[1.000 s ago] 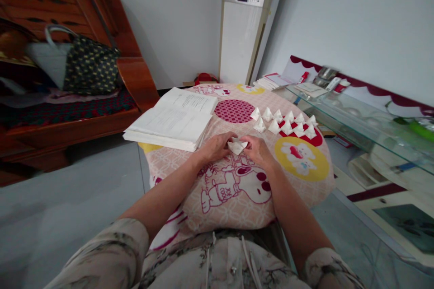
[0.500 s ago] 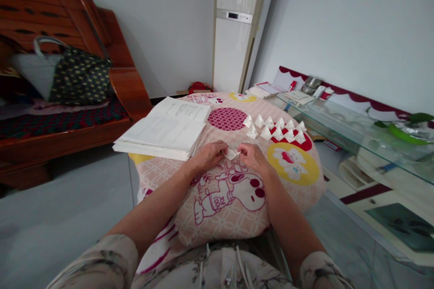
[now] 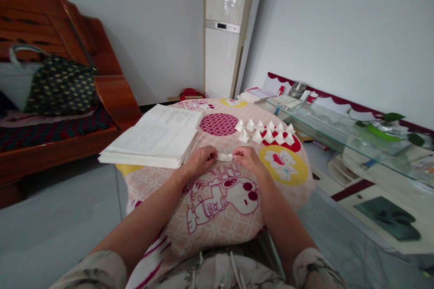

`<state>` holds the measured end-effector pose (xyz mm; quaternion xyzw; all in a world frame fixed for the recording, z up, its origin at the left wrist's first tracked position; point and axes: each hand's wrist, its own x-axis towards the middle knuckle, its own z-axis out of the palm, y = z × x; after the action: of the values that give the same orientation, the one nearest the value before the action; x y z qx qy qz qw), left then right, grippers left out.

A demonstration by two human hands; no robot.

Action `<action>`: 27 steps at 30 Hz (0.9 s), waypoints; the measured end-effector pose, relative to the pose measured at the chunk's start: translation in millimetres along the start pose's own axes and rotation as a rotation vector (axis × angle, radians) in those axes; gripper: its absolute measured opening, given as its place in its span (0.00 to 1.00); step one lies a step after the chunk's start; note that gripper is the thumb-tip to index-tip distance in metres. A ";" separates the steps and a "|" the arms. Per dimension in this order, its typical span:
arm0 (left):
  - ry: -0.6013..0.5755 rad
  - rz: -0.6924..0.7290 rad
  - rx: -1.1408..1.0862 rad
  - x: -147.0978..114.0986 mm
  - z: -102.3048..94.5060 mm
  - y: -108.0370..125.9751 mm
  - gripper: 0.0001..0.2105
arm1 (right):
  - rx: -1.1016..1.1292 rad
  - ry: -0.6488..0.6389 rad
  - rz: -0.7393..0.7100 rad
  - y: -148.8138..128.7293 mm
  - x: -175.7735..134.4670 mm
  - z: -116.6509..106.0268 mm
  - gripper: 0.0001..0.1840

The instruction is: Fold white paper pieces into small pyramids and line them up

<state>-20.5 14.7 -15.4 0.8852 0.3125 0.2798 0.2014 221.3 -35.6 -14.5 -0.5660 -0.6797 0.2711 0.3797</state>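
Between my two hands a small folded strip of white paper (image 3: 224, 157) is stretched just above the patterned tablecloth (image 3: 217, 223). My left hand (image 3: 202, 160) pinches its left end, and my right hand (image 3: 247, 158) pinches the right end. Fingertips partly cover both ends. Beyond my right hand, several small white folded paper pyramids (image 3: 268, 137) stand upright in two rows. To the left of my left hand lies a thick open book (image 3: 152, 137) with printed pages.
A glass-topped cabinet (image 3: 339, 137) runs along the right, bearing a metal pot, papers and a green plant bowl (image 3: 384, 132). At the left is a wooden bench (image 3: 115, 99) with a dark patterned bag (image 3: 63, 86). A tall white air conditioner (image 3: 220, 58) stands behind the table.
The paper between my hands has gone from a sagging, pointed shape to a flatter, straighter strip. The whole view has shifted slightly, moving the scene left and down.
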 end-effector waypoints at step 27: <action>-0.058 -0.100 0.000 9.2 5.3 -13.4 0.24 | -0.980 0.594 0.658 42.1 -79.3 -146.5 0.23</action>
<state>-17.2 29.6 -23.2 0.8763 0.3503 0.2435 0.2240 371.2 -113.0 18.0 -0.9022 -0.3824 -0.1353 0.1466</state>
